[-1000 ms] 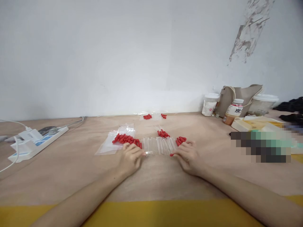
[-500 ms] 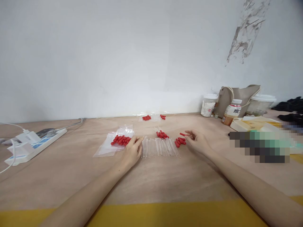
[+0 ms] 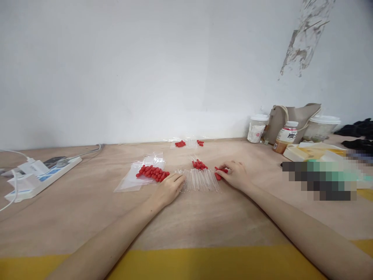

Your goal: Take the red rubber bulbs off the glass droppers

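Observation:
My left hand point(image 3: 170, 188) lies over the left end of a row of thin clear sticks point(image 3: 202, 181), fingers stretched out and close together; its thumb is hidden. Left of it, a pile of small red pin-shaped pieces point(image 3: 150, 172) rests on clear plastic bags point(image 3: 128, 181). At the right end of the row, my right hand point(image 3: 236, 174) is closed, thumb and fingertips on a small red piece point(image 3: 223, 170). Another red piece point(image 3: 218, 177) lies under its fingertips. More red pieces point(image 3: 199, 165) are heaped behind the sticks, on the ends of a few of them.
Against the wall lies a clear bag point(image 3: 190, 144) with red pieces on it or in it. A power strip point(image 3: 43, 181) with chargers is at the left. At the right stand a lidded cup point(image 3: 257, 130), a drink bottle point(image 3: 286, 137) and a grey bag point(image 3: 297, 116).
My left hand has moved right, from beside the sticks to over their left end. My right hand has come left and down with the red piece, now covering some of the right-hand pieces.

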The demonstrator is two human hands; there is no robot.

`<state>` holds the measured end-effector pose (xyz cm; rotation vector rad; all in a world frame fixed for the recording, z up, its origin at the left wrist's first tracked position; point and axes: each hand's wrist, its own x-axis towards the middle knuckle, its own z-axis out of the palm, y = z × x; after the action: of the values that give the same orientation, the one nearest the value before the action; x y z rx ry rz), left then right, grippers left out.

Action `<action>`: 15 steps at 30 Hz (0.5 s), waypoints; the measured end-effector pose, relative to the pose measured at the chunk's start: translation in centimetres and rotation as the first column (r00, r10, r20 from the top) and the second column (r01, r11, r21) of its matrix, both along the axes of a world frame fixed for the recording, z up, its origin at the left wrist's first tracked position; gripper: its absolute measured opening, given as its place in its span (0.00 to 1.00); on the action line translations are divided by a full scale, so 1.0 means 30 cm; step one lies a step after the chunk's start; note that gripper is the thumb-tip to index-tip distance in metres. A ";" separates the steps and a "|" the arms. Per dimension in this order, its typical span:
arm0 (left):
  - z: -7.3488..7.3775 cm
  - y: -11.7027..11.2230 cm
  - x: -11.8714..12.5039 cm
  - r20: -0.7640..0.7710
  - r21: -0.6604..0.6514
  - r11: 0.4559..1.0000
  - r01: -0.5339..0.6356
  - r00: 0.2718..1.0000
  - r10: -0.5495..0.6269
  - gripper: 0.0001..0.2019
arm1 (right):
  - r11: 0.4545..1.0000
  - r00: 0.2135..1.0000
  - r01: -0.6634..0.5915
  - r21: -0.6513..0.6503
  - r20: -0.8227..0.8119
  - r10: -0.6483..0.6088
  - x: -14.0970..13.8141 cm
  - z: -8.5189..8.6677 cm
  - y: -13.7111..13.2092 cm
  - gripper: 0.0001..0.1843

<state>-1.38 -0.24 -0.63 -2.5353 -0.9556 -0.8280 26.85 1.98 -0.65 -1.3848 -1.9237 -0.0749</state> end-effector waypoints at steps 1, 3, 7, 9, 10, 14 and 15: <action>0.004 -0.003 0.003 0.001 -0.007 1.000 0.000 1.000 0.000 0.09 | 1.000 1.000 0.000 0.011 0.010 0.000 0.000 -0.004 0.001 0.09; 0.014 -0.013 0.006 -0.020 -0.017 1.000 0.000 1.000 -0.001 0.10 | 1.000 1.000 -0.011 0.029 0.022 0.010 0.001 -0.009 0.001 0.10; 0.035 -0.036 0.004 -0.080 -0.025 1.000 0.009 0.997 -0.011 0.10 | 0.999 0.999 -0.017 0.041 0.037 0.015 0.002 -0.006 -0.006 0.11; 0.040 -0.044 -0.001 -0.080 -0.036 0.999 0.012 0.997 -0.015 0.10 | 0.998 1.000 0.004 0.056 0.013 -0.005 0.004 -0.005 -0.007 0.10; 0.040 -0.046 -0.004 -0.072 -0.047 0.999 0.019 0.997 -0.022 0.11 | 0.998 1.000 0.019 0.067 -0.006 -0.019 0.006 -0.007 -0.006 0.09; 0.037 -0.049 -0.021 -0.023 -0.112 0.992 0.060 0.998 -0.063 0.11 | 0.991 0.994 0.087 0.099 -0.075 -0.079 0.011 -0.018 -0.001 0.09; 0.036 -0.049 -0.026 -0.013 -0.125 0.990 0.064 0.998 -0.066 0.12 | 0.991 0.992 0.099 0.093 -0.091 -0.091 0.010 -0.018 -0.001 0.09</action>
<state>-2.16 -1.70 0.43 -2.6884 -0.9517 -0.7858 27.15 1.96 -1.18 -1.3912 -1.7593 -0.1503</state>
